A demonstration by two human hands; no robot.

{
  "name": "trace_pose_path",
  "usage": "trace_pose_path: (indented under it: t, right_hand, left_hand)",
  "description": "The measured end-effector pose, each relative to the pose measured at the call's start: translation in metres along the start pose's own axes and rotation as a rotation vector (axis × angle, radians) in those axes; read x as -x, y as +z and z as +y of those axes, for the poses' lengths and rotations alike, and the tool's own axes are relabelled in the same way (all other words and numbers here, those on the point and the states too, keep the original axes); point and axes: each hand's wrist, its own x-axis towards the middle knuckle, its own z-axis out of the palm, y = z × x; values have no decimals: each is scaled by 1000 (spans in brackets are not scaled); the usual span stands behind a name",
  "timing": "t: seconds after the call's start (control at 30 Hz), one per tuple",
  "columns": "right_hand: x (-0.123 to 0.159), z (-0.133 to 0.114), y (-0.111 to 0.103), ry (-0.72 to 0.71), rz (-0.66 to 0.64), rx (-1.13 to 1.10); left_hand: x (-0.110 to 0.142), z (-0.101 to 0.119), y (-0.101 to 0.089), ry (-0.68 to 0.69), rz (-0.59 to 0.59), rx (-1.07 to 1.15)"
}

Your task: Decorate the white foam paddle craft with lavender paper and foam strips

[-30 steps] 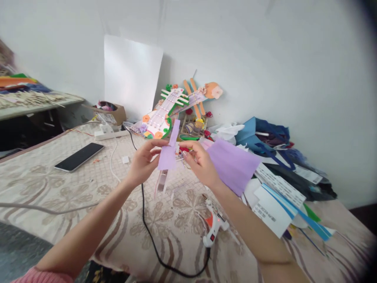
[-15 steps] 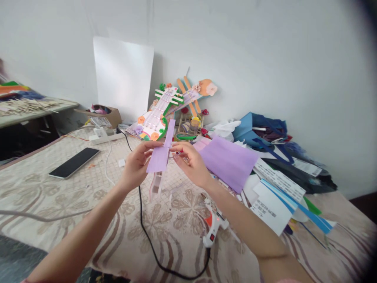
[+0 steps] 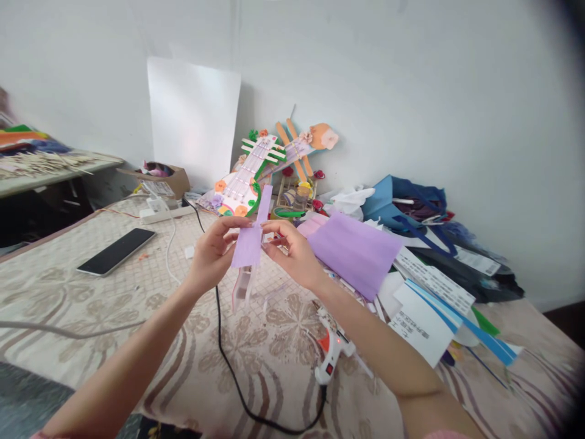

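Note:
Between my two hands is a craft piece covered with purple paper (image 3: pixel 247 247), held up above the table. A narrow purple strip (image 3: pixel 264 204) sticks up from its far end, and a pale, frame-like part (image 3: pixel 242 286) hangs below it. My left hand (image 3: pixel 214 253) pinches the left edge of the paper, thumb underneath. My right hand (image 3: pixel 292 250) grips the right edge near the base of the strip, fingertips close together. A white hot glue gun (image 3: pixel 333 353) with an orange trigger and a lit red light lies on the table below my right forearm.
A purple sheet (image 3: pixel 354 251) lies on papers at the right, before a blue bag (image 3: pixel 388 198). Decorated paper instruments (image 3: pixel 242 177) lean at the back. A phone (image 3: pixel 116 252) and a power strip (image 3: pixel 167 213) are left. The black cord (image 3: pixel 223 347) loops across the tablecloth.
Both hands keep hold of the purple paper piece. My right fingers have shifted slightly left along its edge, and the paper has turned a little. The view has moved very slightly.

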Motion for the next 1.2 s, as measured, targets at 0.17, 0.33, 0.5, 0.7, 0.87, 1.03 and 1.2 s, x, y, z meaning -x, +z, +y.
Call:
trace_pose_path:
  t: [0.17, 0.33, 0.5, 0.7, 0.87, 1.03, 1.2]
  right_hand:
    - [-3, 3, 1, -3, -19, -56]
    - [-8, 6, 2, 23, -50, -110]
    - [-9, 8, 2, 34, -49, -128]
    - [-10, 1, -3, -44, -14, -69]
    - [-10, -11, -5, -274, 36, 171]
    - [-8, -12, -6, -326, 40, 226]
    - [-9, -11, -5, -141, 38, 82]
  left_hand:
    - [1, -1, 0, -12, -4, 24]
    - [2, -1, 1, -49, 5, 63]
    - [2, -3, 0, -51, 2, 98]
    - [2, -5, -1, -27, -2, 75]
    - [3, -8, -2, 9, -2, 56]
    - [3, -10, -4, 46, -15, 29]
    - [2, -5, -4, 115, -20, -11]
